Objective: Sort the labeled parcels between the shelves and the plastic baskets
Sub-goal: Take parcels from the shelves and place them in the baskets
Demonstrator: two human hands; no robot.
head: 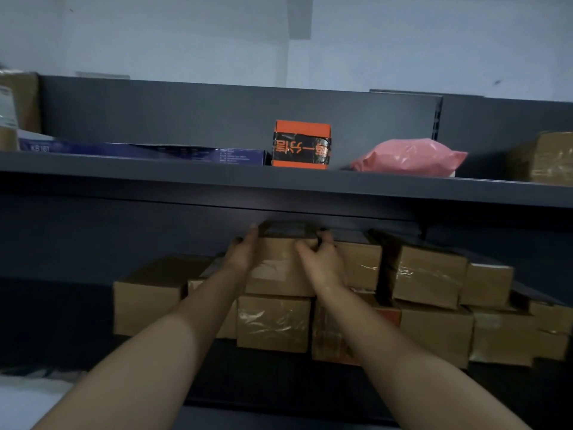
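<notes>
Clasping the top cardboard parcel (280, 268), left hand (240, 254), right hand (322, 259), grip seemingly pinching its sides.

View, single: head-worn wide-angle camera, faced forward at a dark shelving unit (279, 184) at close range. Sightline sat level with the upper shelf's front edge, so that shelf's contents appeared side-on while the lower shelf (310, 398) was seen slightly from above. Both forearms entered from the bottom edge, reaching away from the lens. Pale wall (186, 35) filled the top. No second view.
</notes>
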